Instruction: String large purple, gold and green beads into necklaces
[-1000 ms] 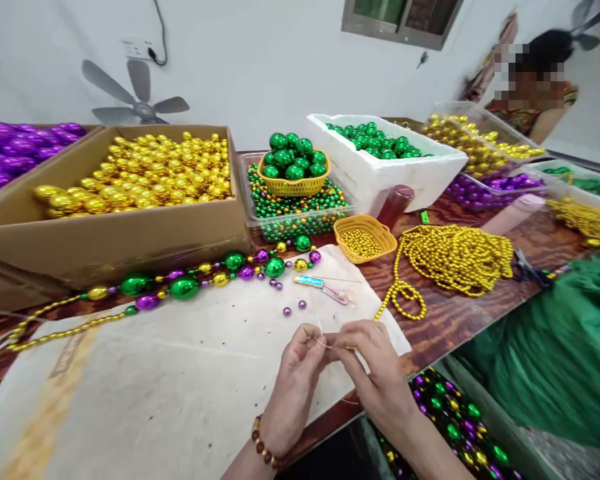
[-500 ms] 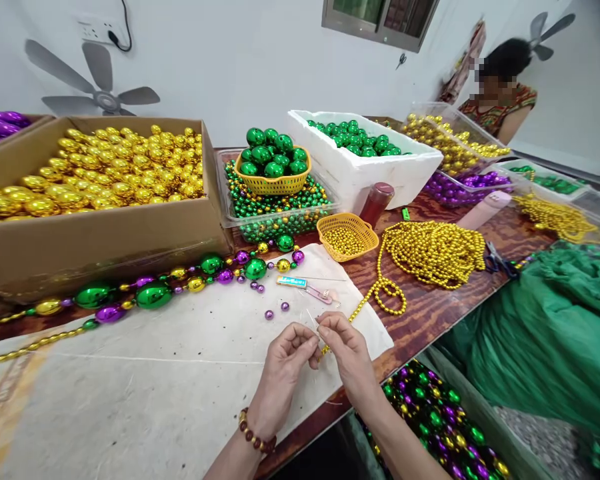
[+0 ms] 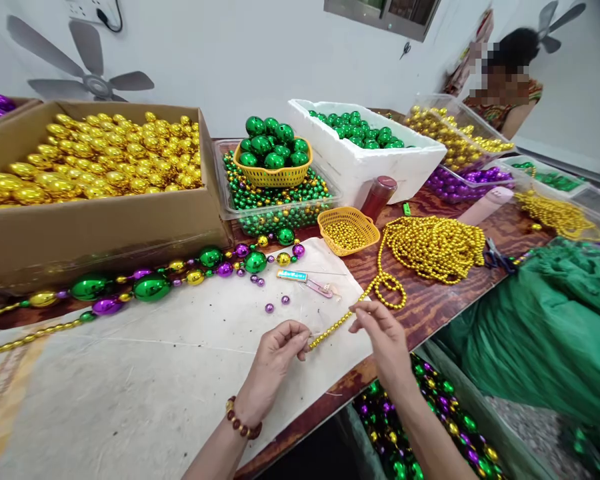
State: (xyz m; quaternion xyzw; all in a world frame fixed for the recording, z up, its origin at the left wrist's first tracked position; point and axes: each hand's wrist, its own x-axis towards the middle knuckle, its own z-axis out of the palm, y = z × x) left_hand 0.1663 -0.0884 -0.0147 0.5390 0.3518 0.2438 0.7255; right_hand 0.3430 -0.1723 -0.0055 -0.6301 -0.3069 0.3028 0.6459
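Note:
My left hand (image 3: 283, 350), a beaded bracelet (image 3: 243, 419) on its wrist, pinches the near end of a strand of gold beads (image 3: 333, 330). A short bit of thin thread shows at those fingertips. From there the strand runs up past the fingers of my right hand (image 3: 384, 333) to a heap of gold bead strands (image 3: 433, 250). My right hand is curled beside the strand; what lies between its fingertips is too small to make out. On the white cloth (image 3: 180, 400) ahead lie loose purple beads (image 3: 269, 308) and a small pink-handled tool with a blue label (image 3: 294, 275).
A finished-looking string of large green, purple and gold beads (image 3: 153, 288) lies along the cardboard box (image 3: 100, 230). Behind stand a small yellow basket (image 3: 350, 250), a foam box (image 3: 405, 177) and a red bottle (image 3: 379, 198). Scissors (image 3: 497, 257) lie right. Another person (image 3: 510, 87) sits farther back.
My hands have moved apart: the right hand has gone to the right, the left slightly left. More of the gold strand now shows between them. The view has shifted slightly.

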